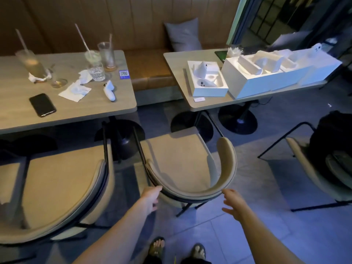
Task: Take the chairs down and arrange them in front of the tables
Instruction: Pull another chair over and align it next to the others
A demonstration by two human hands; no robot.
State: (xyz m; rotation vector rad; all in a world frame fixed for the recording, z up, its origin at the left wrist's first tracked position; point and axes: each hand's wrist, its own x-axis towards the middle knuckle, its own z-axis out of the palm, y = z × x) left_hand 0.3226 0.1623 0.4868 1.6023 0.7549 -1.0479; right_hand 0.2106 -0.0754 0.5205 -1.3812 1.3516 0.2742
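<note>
A beige chair [182, 164] with a curved back and black metal legs stands on the floor between the left table [80, 109] and the right table [219, 103]. My left hand [151, 197] is at the left end of its backrest, fingers curled near the rim; I cannot tell whether it touches. My right hand [233, 203] hovers just right of the backrest, fingers spread, holding nothing. A second beige chair [57, 187] stands at the left table. A third chair [312, 168] is at the right, carrying a black bag [331, 145].
The left table bears glasses with straws [104, 54], napkins, a black phone [42, 105] and a white controller [110, 90]. White open boxes [257, 73] crowd the right table. A brown bench [150, 67] with a grey cushion runs behind. My sandalled feet stand on tiled floor [247, 235].
</note>
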